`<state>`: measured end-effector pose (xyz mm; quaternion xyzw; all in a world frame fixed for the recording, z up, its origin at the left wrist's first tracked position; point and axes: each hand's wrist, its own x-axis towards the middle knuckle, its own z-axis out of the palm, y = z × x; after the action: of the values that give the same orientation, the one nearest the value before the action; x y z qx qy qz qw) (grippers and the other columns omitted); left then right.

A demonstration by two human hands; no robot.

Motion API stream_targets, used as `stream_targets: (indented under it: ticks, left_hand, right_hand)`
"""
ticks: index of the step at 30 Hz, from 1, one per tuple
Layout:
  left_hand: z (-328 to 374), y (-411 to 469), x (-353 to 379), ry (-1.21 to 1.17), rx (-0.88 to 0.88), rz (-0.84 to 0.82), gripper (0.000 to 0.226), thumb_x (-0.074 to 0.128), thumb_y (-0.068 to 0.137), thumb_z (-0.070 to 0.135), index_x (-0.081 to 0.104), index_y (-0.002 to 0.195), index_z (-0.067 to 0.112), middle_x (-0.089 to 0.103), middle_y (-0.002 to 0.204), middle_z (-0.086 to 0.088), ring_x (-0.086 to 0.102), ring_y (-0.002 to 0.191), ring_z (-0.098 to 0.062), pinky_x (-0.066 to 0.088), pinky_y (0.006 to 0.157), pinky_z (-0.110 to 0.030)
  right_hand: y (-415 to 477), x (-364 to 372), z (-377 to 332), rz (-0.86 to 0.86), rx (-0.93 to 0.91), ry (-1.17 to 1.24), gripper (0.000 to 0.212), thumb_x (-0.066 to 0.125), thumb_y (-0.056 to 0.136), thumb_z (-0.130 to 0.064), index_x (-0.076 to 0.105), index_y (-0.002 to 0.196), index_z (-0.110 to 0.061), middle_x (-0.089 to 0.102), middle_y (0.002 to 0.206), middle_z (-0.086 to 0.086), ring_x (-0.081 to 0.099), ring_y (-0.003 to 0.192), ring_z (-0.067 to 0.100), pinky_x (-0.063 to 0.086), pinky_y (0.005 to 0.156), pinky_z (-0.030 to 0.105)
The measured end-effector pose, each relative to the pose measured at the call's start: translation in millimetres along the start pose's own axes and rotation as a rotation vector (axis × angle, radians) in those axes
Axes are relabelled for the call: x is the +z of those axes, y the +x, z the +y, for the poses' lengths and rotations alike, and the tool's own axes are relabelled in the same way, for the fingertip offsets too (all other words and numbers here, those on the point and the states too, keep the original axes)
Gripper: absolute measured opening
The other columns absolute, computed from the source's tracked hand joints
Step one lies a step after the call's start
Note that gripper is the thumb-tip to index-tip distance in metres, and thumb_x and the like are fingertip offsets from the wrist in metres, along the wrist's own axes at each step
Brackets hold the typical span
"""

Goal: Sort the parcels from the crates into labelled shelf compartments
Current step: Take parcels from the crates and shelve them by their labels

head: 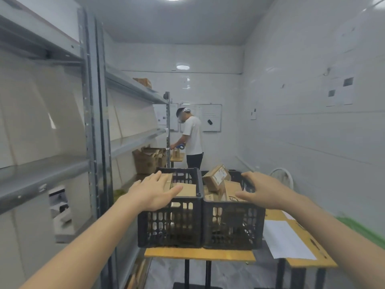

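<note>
Left hand: our left hand (155,192) is palm down over the near left corner of the left crate (173,224), fingers straight, thumb out, holding nothing. We cannot tell whether it touches the rim.
Right hand: our right hand (260,189) hovers over the right side of the right crate (233,226), fingers loosely spread and slightly bent, with nothing in it.
Crates: two black lattice crates stand touching side by side on a small wooden table (198,254).
Parcels: brown cardboard parcels fill both crates. Those in the left crate (187,189) lie flat below the rim.
Top parcel: in the right crate the top parcel (216,177) sticks up above the rim, tilted, its long axis running from lower left up to upper right.
Writing: that parcel has a white label on its right-hand face. A parcel under it shows a dark printed mark (230,198). We cannot read either, because both are blurred.
Shelf: a grey metal shelf (91,113) runs along the left wall, with pale dividers between its levels.
Second table: just right of the crates, another table (308,261) holds flat cardboard and a white sheet of paper (285,238).
Background: a person in a white T-shirt (192,138) stands at the far end, near open cardboard boxes (149,158) and a whiteboard (210,117).
</note>
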<state>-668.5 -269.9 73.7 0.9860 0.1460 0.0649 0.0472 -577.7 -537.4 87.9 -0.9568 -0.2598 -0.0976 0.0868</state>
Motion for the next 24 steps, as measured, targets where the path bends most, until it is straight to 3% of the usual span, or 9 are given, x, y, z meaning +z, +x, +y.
stream_targets:
  ticks: [4, 9, 14, 24]
  left_hand:
    - [-11, 85, 14, 0.013, 0.001, -0.001, 0.080, 0.014, 0.090, 0.075, 0.008, 0.156, 0.031, 0.003, 0.164, 0.002, 0.007, 0.151, -0.022, 0.012, 0.121, -0.045]
    - [-45, 172, 27, -0.003, -0.047, 0.009, 0.077, 0.014, 0.091, 0.074, 0.011, 0.156, 0.033, 0.019, 0.162, 0.004, 0.023, 0.147, -0.024, 0.022, 0.118, -0.048]
    - [-83, 253, 41, -0.024, -0.089, -0.047, 0.075, 0.014, 0.092, 0.072, 0.010, 0.156, 0.032, 0.024, 0.161, 0.001, 0.027, 0.146, -0.024, 0.023, 0.118, -0.047]
    - [-158, 433, 68, -0.065, -0.028, -0.060, 0.074, 0.018, 0.094, 0.071, 0.014, 0.156, 0.030, 0.028, 0.159, 0.001, 0.030, 0.145, -0.023, 0.025, 0.117, -0.048]
  right_hand:
    - [87, 21, 4, 0.005, -0.030, 0.013, 0.071, 0.051, 0.088, -0.062, 0.031, 0.146, -0.026, 0.043, 0.147, -0.002, 0.047, 0.128, 0.018, 0.042, 0.104, 0.041]
    - [190, 42, -7, -0.009, -0.087, 0.064, 0.067, 0.054, 0.088, -0.057, 0.033, 0.145, -0.028, 0.044, 0.146, -0.001, 0.046, 0.129, 0.019, 0.042, 0.106, 0.041]
    - [282, 78, -28, -0.071, -0.125, 0.060, 0.072, 0.054, 0.087, -0.059, 0.028, 0.147, -0.031, 0.041, 0.150, -0.003, 0.045, 0.132, 0.019, 0.042, 0.106, 0.039]
    - [440, 141, -62, -0.065, -0.059, 0.072, 0.069, 0.054, 0.090, -0.055, 0.027, 0.148, -0.029, 0.040, 0.150, -0.002, 0.045, 0.132, 0.019, 0.042, 0.106, 0.038]
